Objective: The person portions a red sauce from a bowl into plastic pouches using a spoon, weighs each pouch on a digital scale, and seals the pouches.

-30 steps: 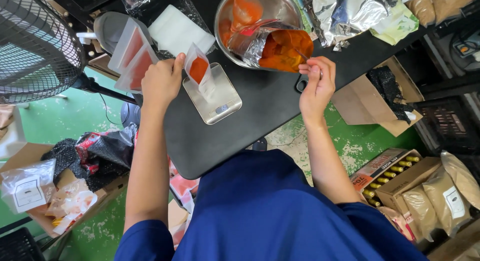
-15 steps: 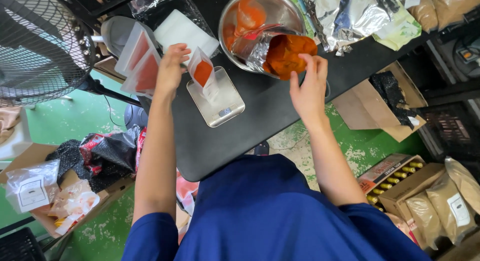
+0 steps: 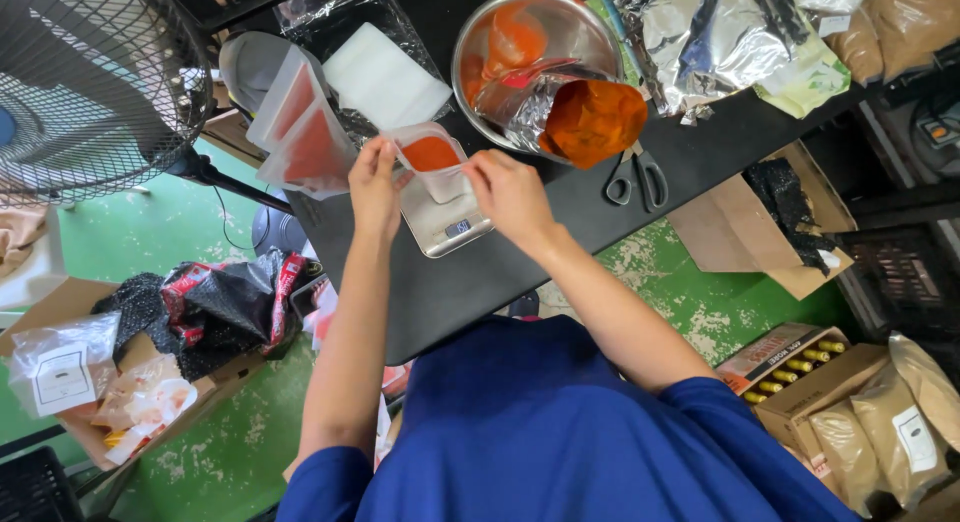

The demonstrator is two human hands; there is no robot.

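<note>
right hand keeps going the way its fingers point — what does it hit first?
The right hand points up-left at the small clear pouch of red powder it already pinches above the scale; past it, likely the left hand.

I see a black tabletop (image 3: 520,272) over a green floor (image 3: 150,242) w/ worn paint, a black wire fan (image 3: 80,82) top left, cardboard boxes (image 3: 800,372) both sides, even bright light.

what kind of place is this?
Probably a small packing workshop for spice powder: a digital scale under the small pouch both hands hold, a steel bowl of orange powder, and cardboard boxes on the floor.
</note>
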